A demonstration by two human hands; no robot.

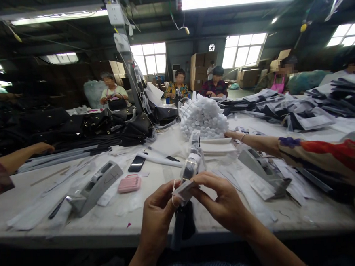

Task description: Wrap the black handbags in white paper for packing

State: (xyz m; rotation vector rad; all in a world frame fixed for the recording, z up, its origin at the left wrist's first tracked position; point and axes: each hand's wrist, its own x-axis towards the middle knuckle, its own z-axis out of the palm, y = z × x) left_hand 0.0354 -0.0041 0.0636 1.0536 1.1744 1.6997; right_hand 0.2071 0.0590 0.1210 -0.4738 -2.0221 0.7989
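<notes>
Both my hands meet over the table's front edge around a small white tag (184, 190). My left hand (158, 211) is closed, thumb and fingers pinching the tag's left end, where a thin white string loop (173, 195) hangs. At the other end, my right hand (220, 203) pinches the tag between thumb and fingers. Right behind the tag stands a narrow object with clear and black parts (189, 167), perhaps a tape dispenser seen end-on; my hands partly hide it. Below the tag, a dark part (185, 219) sticks out past the edge.
Grey tape dispensers (98, 187) stand left and right. Nearby lie a pink purse (129, 183) and a phone (137, 162). White rolls (203, 117) are heaped behind; black bags (52, 123) crowd the left. Co-workers' arms reach in from the left (27, 153) and right (263, 141).
</notes>
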